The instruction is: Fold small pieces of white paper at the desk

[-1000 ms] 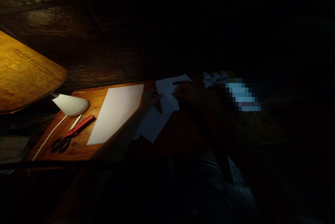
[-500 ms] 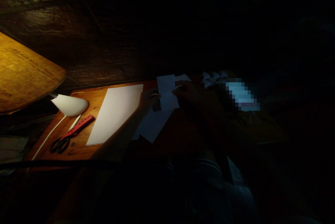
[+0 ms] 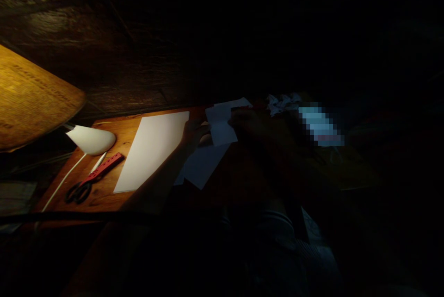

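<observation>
A small sheet of white paper (image 3: pixel 222 126), creased across its middle, is held up between my two hands. My left hand (image 3: pixel 194 131) grips its left edge and my right hand (image 3: pixel 244 120) its right edge. Both hands are in deep shadow, so single fingers hardly show. Under and in front of the held sheet, more loose paper (image 3: pixel 205 167) lies on the table. Behind it another piece of paper (image 3: pixel 239 102) shows in part. Left of my left hand lies a stack of white paper (image 3: pixel 156 149), lit by the lamp.
On the wooden table (image 3: pixel 104 190) at left stand a lamp with a white base (image 3: pixel 95 140) and a yellow shade (image 3: pixel 34 98). Scissors (image 3: pixel 79 192) touch a red perforated strip (image 3: pixel 106 167) beside a white pen-like stick (image 3: pixel 98 163). Crumpled-looking folded papers (image 3: pixel 282 103) and a bright blurred-out screen (image 3: pixel 321 126) are at right.
The upper part of the held paper has tipped down, so it looks shorter and bent at its crease. Both hands stay at its edges, my right hand slightly shifted.
</observation>
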Demonstrator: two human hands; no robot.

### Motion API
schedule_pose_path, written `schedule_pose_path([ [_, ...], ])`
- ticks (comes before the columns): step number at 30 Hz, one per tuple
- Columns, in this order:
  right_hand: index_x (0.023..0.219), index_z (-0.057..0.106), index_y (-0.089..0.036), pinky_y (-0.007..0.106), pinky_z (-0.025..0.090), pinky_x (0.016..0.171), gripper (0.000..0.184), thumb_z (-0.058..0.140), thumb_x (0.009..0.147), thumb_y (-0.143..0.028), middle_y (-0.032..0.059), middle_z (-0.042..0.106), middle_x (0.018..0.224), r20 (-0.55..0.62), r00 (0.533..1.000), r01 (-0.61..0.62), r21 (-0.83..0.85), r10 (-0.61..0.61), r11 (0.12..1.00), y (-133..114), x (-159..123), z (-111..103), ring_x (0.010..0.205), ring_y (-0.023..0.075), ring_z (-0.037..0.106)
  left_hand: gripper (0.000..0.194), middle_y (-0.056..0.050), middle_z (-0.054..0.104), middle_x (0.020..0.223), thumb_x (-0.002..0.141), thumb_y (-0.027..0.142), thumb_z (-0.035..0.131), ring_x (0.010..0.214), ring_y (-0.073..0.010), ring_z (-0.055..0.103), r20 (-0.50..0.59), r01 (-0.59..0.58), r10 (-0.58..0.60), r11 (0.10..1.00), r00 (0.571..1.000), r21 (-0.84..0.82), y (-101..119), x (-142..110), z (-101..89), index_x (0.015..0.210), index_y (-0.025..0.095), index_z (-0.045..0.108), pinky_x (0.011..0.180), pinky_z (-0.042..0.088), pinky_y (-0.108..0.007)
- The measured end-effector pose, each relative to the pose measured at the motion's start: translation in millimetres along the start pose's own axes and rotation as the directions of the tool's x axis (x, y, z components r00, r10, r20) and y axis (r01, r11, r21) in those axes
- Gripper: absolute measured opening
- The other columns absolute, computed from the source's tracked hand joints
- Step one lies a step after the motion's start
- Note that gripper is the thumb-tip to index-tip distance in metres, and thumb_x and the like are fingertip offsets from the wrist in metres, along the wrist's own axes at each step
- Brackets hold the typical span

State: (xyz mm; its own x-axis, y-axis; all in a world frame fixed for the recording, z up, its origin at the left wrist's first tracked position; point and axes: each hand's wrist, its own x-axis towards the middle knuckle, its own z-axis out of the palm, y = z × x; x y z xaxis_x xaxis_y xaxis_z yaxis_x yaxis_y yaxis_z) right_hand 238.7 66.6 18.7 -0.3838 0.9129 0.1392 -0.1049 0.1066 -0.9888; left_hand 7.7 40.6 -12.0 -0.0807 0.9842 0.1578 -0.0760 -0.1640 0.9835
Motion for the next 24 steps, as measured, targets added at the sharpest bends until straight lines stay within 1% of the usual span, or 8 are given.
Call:
schedule_pose_path([
  [3, 0.07, 0.065, -0.019, 0.029, 0.047, 0.069, 0.021, 0.078, 0.065, -0.036, -0.0001, 0.065, 0.076, -0.002, 1.0, -0.002, 0.002, 0.002, 1.0, -1, -1, 0, 0.074, 0.0155, 0.058, 0.027, -0.004, 0.076, 0.08, 0.065, 0.029, 0.088, 0.076, -0.0203, 0.074, 0.01, 0.024, -0.024, 1.0, 1.0, -0.002, 0, -2, 0.5, 0.085, 0.017, 0.076, 0.071, 0.058, -0.032],
  [6, 0.07, 0.066, -0.02, 0.03, 0.047, 0.07, 0.02, 0.076, 0.065, -0.036, -0.0002, 0.065, 0.075, -0.005, 1.0, -0.01, 0.041, 0.011, 0.999, 0, -1, 0, 0.075, 0.0162, 0.058, 0.024, -0.004, 0.075, 0.079, 0.066, 0.03, 0.087, 0.076, -0.0207, 0.074, 0.008, 0.021, -0.021, 1.0, 1.0, -0.01, 1, -3, 0.5, 0.084, 0.017, 0.076, 0.071, 0.059, -0.033],
  [11, 0.065, 0.063, -0.02, 0.03, 0.046, 0.072, 0.019, 0.074, 0.067, -0.034, -0.0006, 0.062, 0.072, -0.026, 0.999, 0.031, 0.026, -0.03, 0.999, 2, 1, 0, 0.073, 0.015, 0.056, 0.023, -0.004, 0.077, 0.081, 0.064, 0.028, 0.087, 0.078, -0.0212, 0.074, -0.001, 0.021, -0.021, 1.0, 1.0, -0.015, 3, -4, 1.8, 0.083, 0.018, 0.079, 0.074, 0.06, -0.034],
  [14, 0.068, 0.067, -0.02, 0.03, 0.047, 0.07, 0.016, 0.073, 0.069, -0.034, 0.001, 0.067, 0.075, -0.029, 0.999, 0.03, 0.018, -0.03, 0.999, 3, 2, 0, 0.073, 0.0162, 0.058, 0.017, -0.006, 0.078, 0.089, 0.065, 0.025, 0.085, 0.089, -0.0233, 0.075, 0.044, -0.004, 0.005, 1.0, 0.999, -0.019, 10, -5, 5.6, 0.08, 0.019, 0.081, 0.081, 0.061, -0.036],
  [17, 0.077, 0.073, -0.02, 0.031, 0.049, 0.074, 0.014, 0.073, 0.071, -0.033, 0.0042, 0.073, 0.085, -0.011, 0.997, 0.078, 0.027, -0.078, 0.997, 3, 3, -1, 0.08, 0.0188, 0.063, 0.012, -0.007, 0.077, 0.097, 0.067, 0.018, 0.08, 0.1, -0.0238, 0.074, 0.115, -0.039, 0.041, 0.999, 0.993, -0.027, 19, -8, 9.8, 0.078, 0.021, 0.082, 0.089, 0.06, -0.038],
  [20, 0.077, 0.074, -0.02, 0.031, 0.05, 0.077, 0.01, 0.071, 0.071, -0.028, 0.0038, 0.073, 0.084, -0.012, 0.993, 0.114, -0.003, -0.115, 0.993, 5, 4, -2, 0.081, 0.0185, 0.064, 0.013, -0.007, 0.074, 0.096, 0.065, 0.011, 0.074, 0.101, -0.0225, 0.072, 0.143, -0.059, 0.062, 0.998, 0.988, -0.026, 23, -10, 11.4, 0.07, 0.02, 0.08, 0.093, 0.058, -0.037],
  [22, 0.076, 0.074, -0.02, 0.03, 0.05, 0.077, 0.009, 0.069, 0.071, -0.026, 0.0032, 0.074, 0.084, -0.004, 0.995, 0.099, -0.036, -0.1, 0.994, 6, 6, -3, 0.08, 0.018, 0.064, 0.015, -0.008, 0.073, 0.097, 0.063, 0.009, 0.071, 0.101, -0.0227, 0.071, 0.154, -0.053, 0.057, 0.998, 0.986, -0.031, 24, -10, 10.5, 0.067, 0.02, 0.08, 0.094, 0.057, -0.037],
  [24, 0.075, 0.074, -0.02, 0.03, 0.05, 0.078, 0.009, 0.068, 0.071, -0.024, 0.0032, 0.075, 0.085, 0.016, 0.997, 0.077, -0.038, -0.076, 0.996, 6, 7, -3, 0.082, 0.018, 0.064, 0.015, -0.009, 0.074, 0.101, 0.063, 0.012, 0.069, 0.103, -0.0243, 0.071, 0.182, -0.041, 0.045, 0.999, 0.982, -0.024, 23, -10, 8.7, 0.068, 0.02, 0.08, 0.095, 0.057, -0.038],
])
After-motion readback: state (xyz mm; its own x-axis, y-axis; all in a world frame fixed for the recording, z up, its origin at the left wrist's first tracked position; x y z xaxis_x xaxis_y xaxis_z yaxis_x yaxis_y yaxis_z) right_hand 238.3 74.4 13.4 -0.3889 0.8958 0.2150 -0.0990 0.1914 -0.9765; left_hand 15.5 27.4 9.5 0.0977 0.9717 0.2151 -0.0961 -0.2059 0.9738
